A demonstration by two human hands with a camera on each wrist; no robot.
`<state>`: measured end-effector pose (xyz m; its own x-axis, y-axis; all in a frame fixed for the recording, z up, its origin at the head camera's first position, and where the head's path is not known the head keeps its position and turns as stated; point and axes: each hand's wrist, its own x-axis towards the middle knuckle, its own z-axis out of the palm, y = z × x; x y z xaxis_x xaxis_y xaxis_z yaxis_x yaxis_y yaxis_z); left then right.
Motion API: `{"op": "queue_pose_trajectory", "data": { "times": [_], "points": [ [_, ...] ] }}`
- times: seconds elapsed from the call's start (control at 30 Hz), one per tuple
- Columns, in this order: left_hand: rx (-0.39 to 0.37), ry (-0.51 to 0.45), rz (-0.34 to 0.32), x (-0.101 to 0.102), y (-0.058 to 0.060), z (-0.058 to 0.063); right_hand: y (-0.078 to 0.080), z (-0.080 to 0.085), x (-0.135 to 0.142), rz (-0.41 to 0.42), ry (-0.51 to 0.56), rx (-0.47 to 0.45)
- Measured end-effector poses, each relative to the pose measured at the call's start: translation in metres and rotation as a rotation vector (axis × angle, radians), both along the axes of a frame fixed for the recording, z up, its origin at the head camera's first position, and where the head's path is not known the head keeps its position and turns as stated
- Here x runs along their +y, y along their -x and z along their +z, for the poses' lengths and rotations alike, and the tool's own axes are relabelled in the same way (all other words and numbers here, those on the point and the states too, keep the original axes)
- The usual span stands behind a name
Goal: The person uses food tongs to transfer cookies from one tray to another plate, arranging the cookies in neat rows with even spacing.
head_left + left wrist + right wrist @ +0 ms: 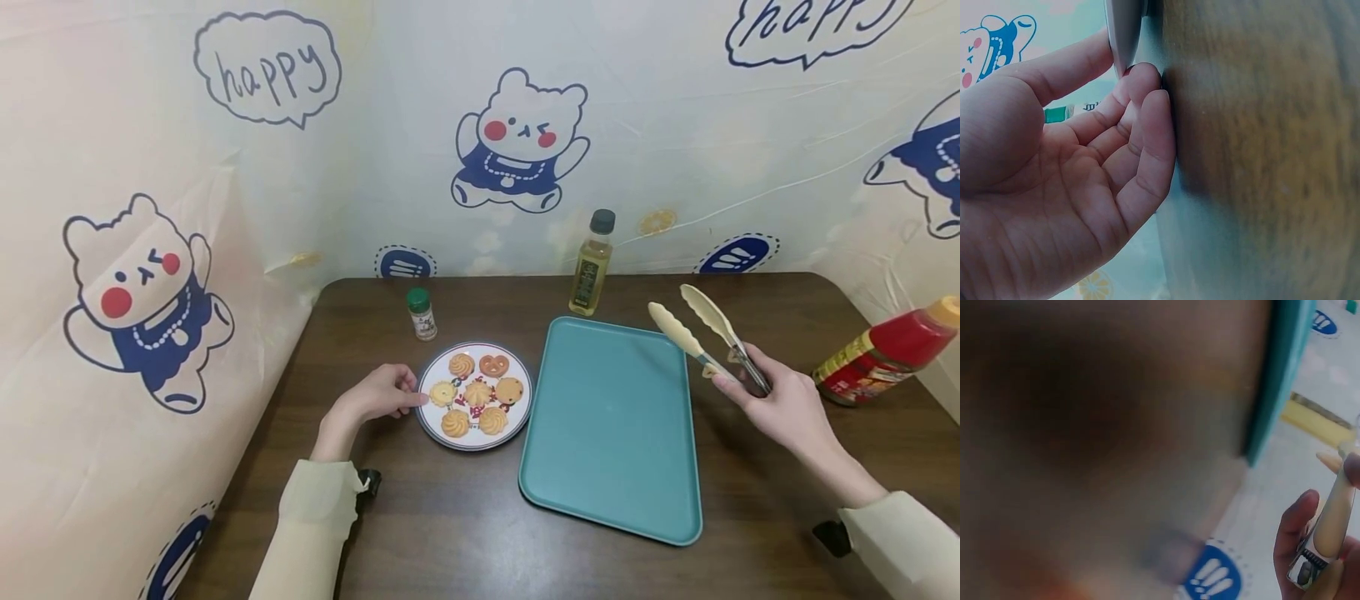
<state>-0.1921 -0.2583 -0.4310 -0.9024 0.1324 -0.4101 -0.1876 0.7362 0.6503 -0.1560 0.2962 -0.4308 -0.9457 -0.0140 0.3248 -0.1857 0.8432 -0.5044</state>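
Note:
At the left, my left hand [378, 396] pinches the rim of a round white plate [432, 422] with a dark edge. In the left wrist view the thumb lies on top of the plate's edge [1125, 37] and curled fingers sit under it. Several cookies [477, 393], one of them a pretzel shape [493, 366], lie on the plate. My right hand [787, 408] grips a pair of tongs [708, 308] with cream tips, spread apart and holding nothing, above the right edge of a teal tray [611, 433]. The right wrist view shows the tongs' handle [1335, 519] in the fingers.
Behind the plate stands a small green-capped shaker [422, 315]. An oil bottle [592, 265] stands behind the tray. A red bottle with a yellow cap [885, 354] is right of my right hand. Printed cloth [360, 167] surrounds the brown table [420, 517].

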Motion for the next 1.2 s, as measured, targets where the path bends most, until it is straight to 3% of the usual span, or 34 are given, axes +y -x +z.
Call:
{"op": "queue_pose_trajectory", "data": {
  "times": [0.17,0.6,0.87,1.2],
  "points": [
    [0.007,-0.007,-0.005,0.000,-0.001,0.001,-0.003,-0.014,0.009,-0.052,0.044,-0.005],
    [0.001,-0.011,-0.002,0.000,-0.001,0.003,-0.009,-0.027,0.015,-0.022,0.040,-0.157],
    [0.003,-0.010,-0.005,0.000,-0.001,0.000,-0.014,-0.036,0.015,-0.013,0.043,-0.205],
    [0.008,-0.013,-0.005,0.000,-0.001,0.000,-0.016,-0.036,0.014,-0.030,0.033,-0.186]
  ]
}}
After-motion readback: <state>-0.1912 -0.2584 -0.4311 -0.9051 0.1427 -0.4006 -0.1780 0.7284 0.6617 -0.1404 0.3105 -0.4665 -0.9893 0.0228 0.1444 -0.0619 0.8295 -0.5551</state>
